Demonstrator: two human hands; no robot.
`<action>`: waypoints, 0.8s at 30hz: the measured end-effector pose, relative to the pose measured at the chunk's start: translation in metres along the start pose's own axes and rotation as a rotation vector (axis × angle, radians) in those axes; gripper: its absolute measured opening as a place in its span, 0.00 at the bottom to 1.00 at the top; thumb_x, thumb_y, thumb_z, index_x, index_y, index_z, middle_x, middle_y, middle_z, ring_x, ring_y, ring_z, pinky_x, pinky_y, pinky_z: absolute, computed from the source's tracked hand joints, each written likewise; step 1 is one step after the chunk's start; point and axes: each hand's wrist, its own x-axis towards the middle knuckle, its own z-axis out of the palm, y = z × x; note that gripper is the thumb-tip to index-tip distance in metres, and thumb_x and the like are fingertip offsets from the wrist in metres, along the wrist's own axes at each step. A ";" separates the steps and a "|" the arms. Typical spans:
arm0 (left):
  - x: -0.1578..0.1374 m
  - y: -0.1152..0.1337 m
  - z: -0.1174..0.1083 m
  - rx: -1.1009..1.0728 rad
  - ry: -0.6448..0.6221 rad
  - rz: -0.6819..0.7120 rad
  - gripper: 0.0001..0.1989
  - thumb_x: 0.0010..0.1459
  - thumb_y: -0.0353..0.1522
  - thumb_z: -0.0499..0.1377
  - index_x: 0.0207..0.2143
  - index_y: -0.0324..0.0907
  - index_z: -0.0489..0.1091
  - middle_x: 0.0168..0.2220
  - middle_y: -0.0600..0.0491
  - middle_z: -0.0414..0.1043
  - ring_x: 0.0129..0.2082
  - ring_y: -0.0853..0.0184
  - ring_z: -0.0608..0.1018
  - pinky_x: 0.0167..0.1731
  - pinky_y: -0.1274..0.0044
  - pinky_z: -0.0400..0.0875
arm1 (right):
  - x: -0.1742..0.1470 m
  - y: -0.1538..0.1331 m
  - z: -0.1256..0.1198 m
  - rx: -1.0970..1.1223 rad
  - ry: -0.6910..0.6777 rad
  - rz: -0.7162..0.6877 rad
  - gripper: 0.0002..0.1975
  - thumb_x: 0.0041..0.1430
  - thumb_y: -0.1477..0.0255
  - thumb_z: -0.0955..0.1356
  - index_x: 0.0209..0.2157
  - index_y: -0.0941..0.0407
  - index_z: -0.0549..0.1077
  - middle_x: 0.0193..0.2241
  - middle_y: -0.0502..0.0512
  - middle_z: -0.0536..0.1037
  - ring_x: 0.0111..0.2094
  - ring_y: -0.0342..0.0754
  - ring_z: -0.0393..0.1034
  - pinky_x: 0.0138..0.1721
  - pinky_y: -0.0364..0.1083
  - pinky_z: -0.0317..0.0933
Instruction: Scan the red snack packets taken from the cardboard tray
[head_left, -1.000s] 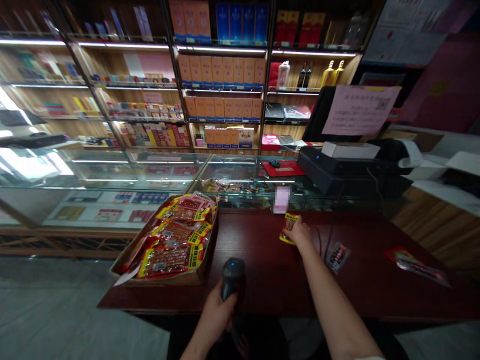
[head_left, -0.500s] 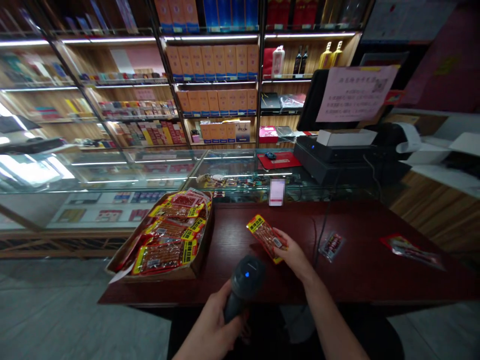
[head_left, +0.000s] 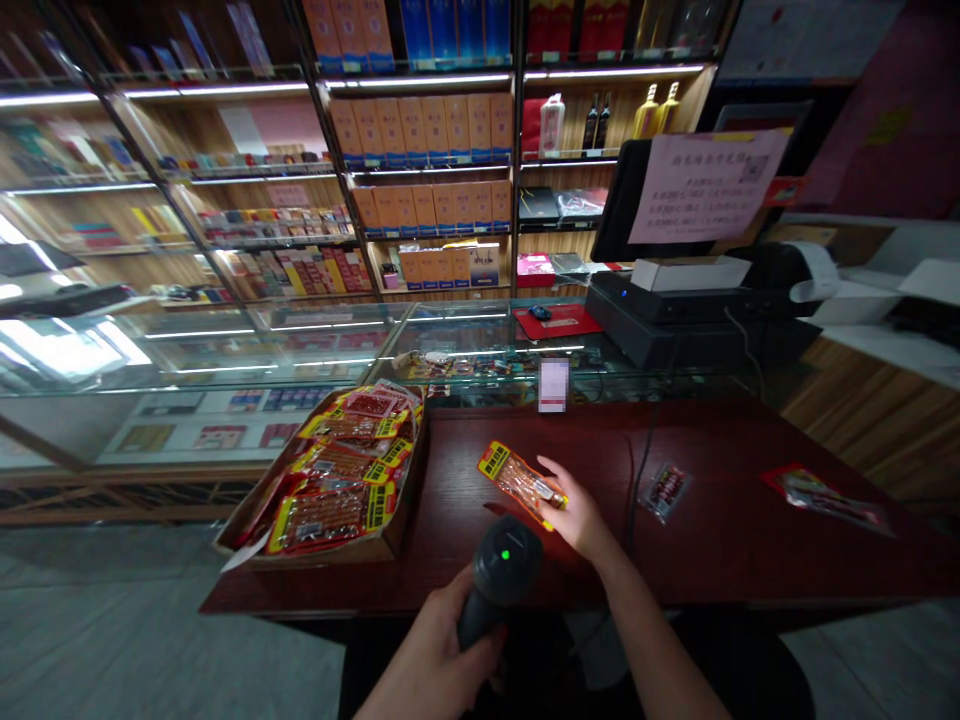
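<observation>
My left hand (head_left: pixel 450 635) is wrapped round the handle of a dark grey barcode scanner (head_left: pixel 506 565), whose top light glows green. The scanner's head points toward a red and yellow snack packet (head_left: pixel 517 480) with brown sticks showing through its clear front. That packet is gripped at its near right end by my right hand (head_left: pixel 574 510), thumb and fingers closed on it above the dark red table (head_left: pixel 465 580). Similar packets (head_left: pixel 330 510) lie piled in an open cardboard box (head_left: pixel 409 500) at the table's left.
A small clear packet (head_left: pixel 666 490) and a red-edged packet (head_left: pixel 825 497) lie on the right. A cable (head_left: pixel 636 490) crosses the table. Behind stand a glass display case (head_left: pixel 480 325), a monitor (head_left: pixel 622 205) with a pink notice, and stocked shelves.
The scanner's light has turned from blue to green, and the scanner has shifted slightly right. My right hand has tilted the packet and moved it a little left.
</observation>
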 end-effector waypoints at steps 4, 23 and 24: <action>0.001 0.003 0.000 -0.054 -0.005 0.001 0.19 0.54 0.27 0.57 0.50 0.39 0.72 0.23 0.62 0.66 0.17 0.74 0.65 0.17 0.83 0.60 | -0.004 -0.006 0.002 -0.021 -0.004 -0.011 0.36 0.49 0.71 0.70 0.62 0.52 0.67 0.44 0.55 0.81 0.40 0.48 0.78 0.44 0.48 0.72; 0.053 -0.115 -0.030 -0.304 0.344 -0.086 0.11 0.57 0.38 0.61 0.40 0.43 0.68 0.17 0.63 0.64 0.10 0.73 0.64 0.14 0.80 0.58 | 0.090 -0.082 0.116 -0.201 -0.048 -0.300 0.22 0.58 0.70 0.68 0.55 0.49 0.78 0.52 0.54 0.82 0.52 0.54 0.77 0.57 0.55 0.68; 0.053 -0.115 -0.031 -0.309 0.342 -0.093 0.12 0.56 0.39 0.63 0.39 0.43 0.68 0.18 0.63 0.64 0.11 0.72 0.64 0.14 0.80 0.58 | 0.101 -0.096 0.135 -0.253 -0.073 -0.385 0.20 0.60 0.72 0.66 0.52 0.47 0.80 0.52 0.52 0.82 0.53 0.53 0.76 0.59 0.55 0.66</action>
